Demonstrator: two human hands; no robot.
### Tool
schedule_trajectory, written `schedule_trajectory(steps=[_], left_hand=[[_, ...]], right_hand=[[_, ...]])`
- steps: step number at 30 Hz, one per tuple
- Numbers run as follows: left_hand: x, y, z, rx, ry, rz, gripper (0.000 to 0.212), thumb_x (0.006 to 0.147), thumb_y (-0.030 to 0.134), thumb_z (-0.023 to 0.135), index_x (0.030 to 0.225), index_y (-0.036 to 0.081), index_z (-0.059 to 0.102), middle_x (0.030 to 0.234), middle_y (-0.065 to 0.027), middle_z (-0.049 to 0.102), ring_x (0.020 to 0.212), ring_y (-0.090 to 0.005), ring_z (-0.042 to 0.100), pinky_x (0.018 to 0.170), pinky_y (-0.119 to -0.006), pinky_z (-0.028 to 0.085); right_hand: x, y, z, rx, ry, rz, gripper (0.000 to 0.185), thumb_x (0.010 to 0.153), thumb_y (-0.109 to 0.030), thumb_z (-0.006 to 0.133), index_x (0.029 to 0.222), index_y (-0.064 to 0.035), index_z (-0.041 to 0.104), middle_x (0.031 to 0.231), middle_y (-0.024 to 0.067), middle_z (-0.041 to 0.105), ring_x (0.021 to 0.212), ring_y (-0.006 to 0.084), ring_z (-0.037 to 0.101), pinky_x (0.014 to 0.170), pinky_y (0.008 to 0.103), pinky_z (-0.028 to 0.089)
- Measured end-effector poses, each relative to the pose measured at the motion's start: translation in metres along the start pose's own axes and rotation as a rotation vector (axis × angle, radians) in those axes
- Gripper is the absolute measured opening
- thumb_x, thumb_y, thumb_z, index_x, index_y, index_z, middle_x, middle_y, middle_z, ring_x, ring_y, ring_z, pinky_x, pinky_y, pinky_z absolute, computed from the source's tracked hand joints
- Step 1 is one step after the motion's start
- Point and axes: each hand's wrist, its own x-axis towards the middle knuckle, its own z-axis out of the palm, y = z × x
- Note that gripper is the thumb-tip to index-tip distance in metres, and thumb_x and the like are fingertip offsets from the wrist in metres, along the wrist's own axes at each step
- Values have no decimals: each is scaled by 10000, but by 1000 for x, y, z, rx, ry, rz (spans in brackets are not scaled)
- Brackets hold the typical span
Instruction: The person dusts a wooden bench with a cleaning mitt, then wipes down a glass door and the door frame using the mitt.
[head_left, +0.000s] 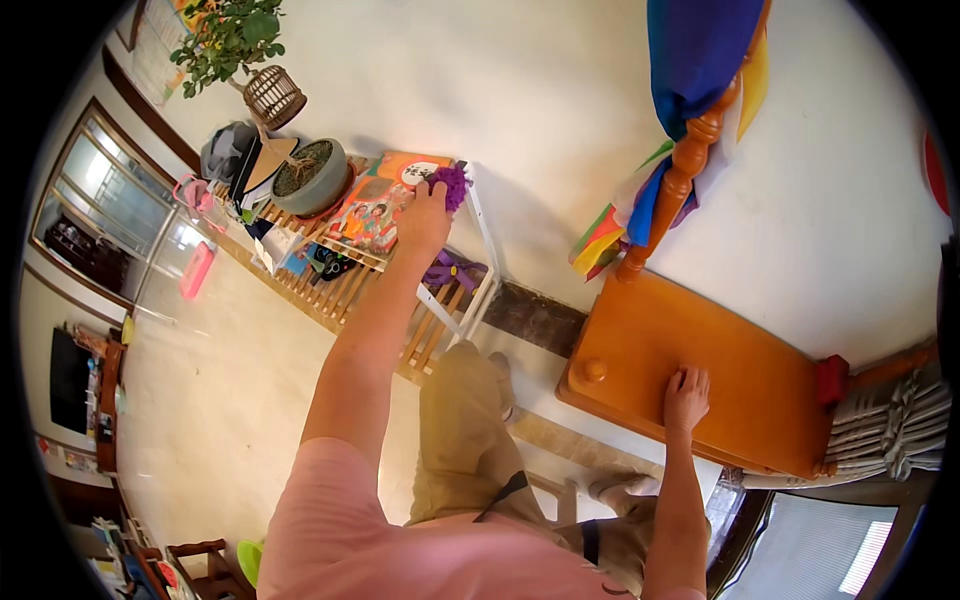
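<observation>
At the corner of a slatted rack (484, 225), my left hand (424, 221) has its fingers closed over a purple fluffy cloth (452, 186). The palm side and thumb are hidden. Under and beside that hand lies an orange illustrated book (371, 217) with printed characters on its cover. My right hand (687, 399) holds nothing and rests with curled fingers on the glossy orange-brown top of a wooden cabinet (757, 360). A round wooden knob (592, 370) stands up near the cabinet's left corner.
A potted plant (307, 176) with a small hanging cage (274, 97) stands on the rack. On its lower shelf lie purple straps (454, 271) and a black game controller (330, 262). A turned wooden post (675, 184) with colourful cloths (697, 52) rises behind the cabinet.
</observation>
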Motion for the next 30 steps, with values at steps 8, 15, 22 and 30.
schedule_trajectory(steps=[8, 15, 22, 30], left_hand=[[-52, -31, -61, 127, -351, 75, 367, 832, 201, 719, 1126, 83, 534, 1077, -153, 564, 967, -382, 629, 761, -486, 533], [-139, -117, -40, -209, 146, -2, 384, 859, 109, 706, 1198, 48, 536, 1076, -149, 631, 943, -317, 646, 799, -370, 526], [-157, -64, 21, -1206, 210, -648, 469, 883, 10, 682, 1296, 3, 460, 1160, -95, 617, 971, -182, 606, 875, -306, 512], [-186, -121, 147, -1191, 138, -758, 725, 754, 55, 790, 1357, -3, 392, 1232, -180, 613, 1070, -303, 626, 952, -380, 475]], right_hand=[[-1, 2, 1, 25, 39, -21, 35, 876, -145, 614, 911, -139, 613, 897, 50, 600, 882, 271, 624, 616, 409, 538], [2, -3, 1, 39, 22, -29, 42, 885, -145, 614, 926, -139, 609, 903, 49, 599, 899, 277, 620, 624, 415, 537], [2, 7, -5, -18, 24, -13, 41, 881, -125, 614, 920, -134, 603, 907, 52, 598, 894, 275, 621, 624, 403, 536], [2, -11, 3, 29, 51, -78, 34, 879, -116, 607, 908, -127, 591, 909, 61, 597, 880, 283, 621, 625, 418, 536]])
